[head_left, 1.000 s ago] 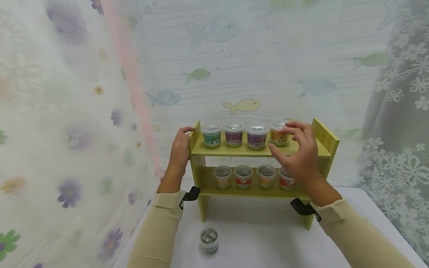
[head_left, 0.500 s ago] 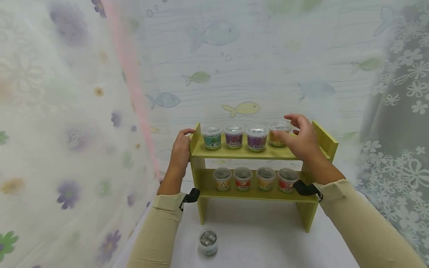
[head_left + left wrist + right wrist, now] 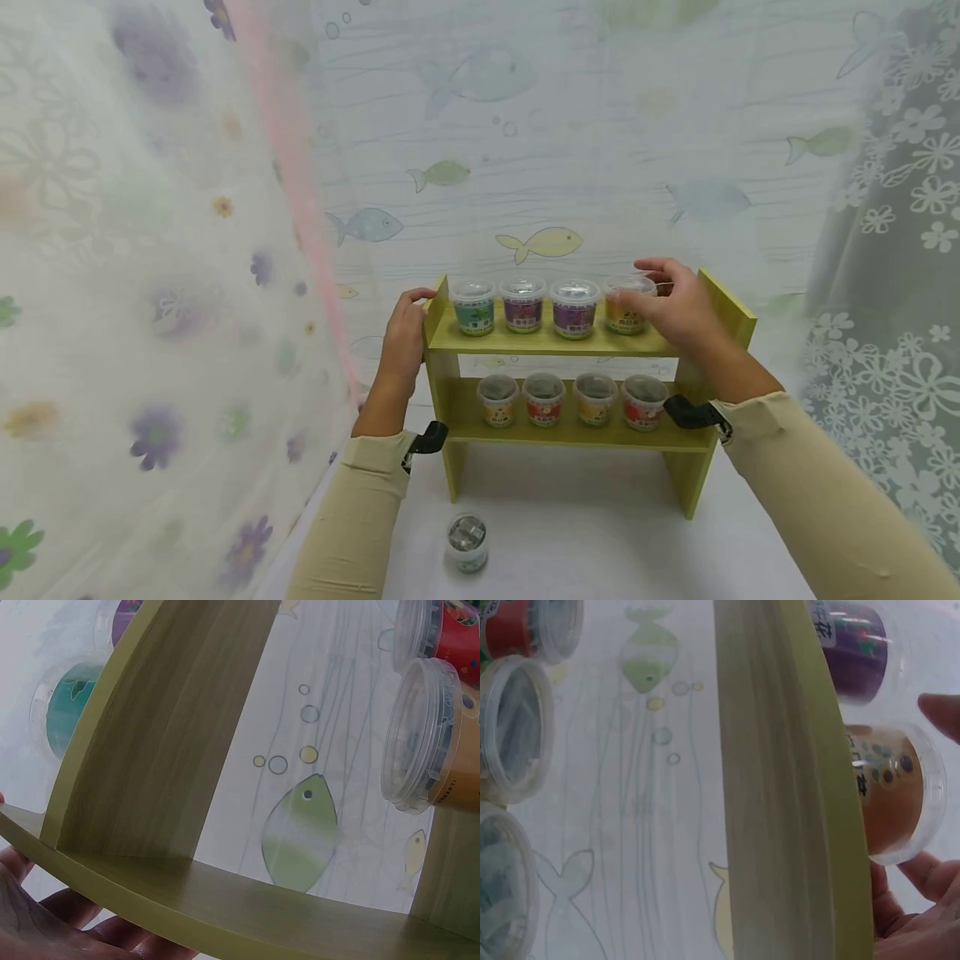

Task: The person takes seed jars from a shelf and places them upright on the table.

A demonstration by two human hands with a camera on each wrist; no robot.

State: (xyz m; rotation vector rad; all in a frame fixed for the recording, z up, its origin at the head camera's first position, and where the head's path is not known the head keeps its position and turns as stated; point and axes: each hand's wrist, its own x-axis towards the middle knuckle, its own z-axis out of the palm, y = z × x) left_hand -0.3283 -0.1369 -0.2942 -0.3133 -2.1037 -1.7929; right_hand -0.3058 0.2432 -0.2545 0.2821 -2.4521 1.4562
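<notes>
On the yellow-green two-tier shelf [image 3: 555,343] stand several clear-lidded plastic tubs with coloured labels. My right hand [image 3: 678,308] is around the orange-labelled tub [image 3: 626,315] at the right end of the upper tier. Its thumb covers part of the tub's front and the other fingers are at the far right side; contact is partly hidden. The right wrist view shows the orange-labelled tub [image 3: 892,795] between thumb [image 3: 943,716] and fingers [image 3: 926,876]. My left hand [image 3: 405,333] grips the shelf's left side panel, with its fingers [image 3: 71,907] along the outside.
Left of the orange tub stand two purple-labelled tubs [image 3: 575,319] and a teal one [image 3: 475,317]. Orange- and red-labelled tubs [image 3: 543,410] line the lower tier. A lone tub [image 3: 468,546] sits on the white table [image 3: 585,542] in front. A fish-patterned curtain [image 3: 600,167] hangs behind.
My right hand has moved from in front of the orange-labelled tub to around its right side. The tub has shifted slightly right. My left hand stays on the side panel.
</notes>
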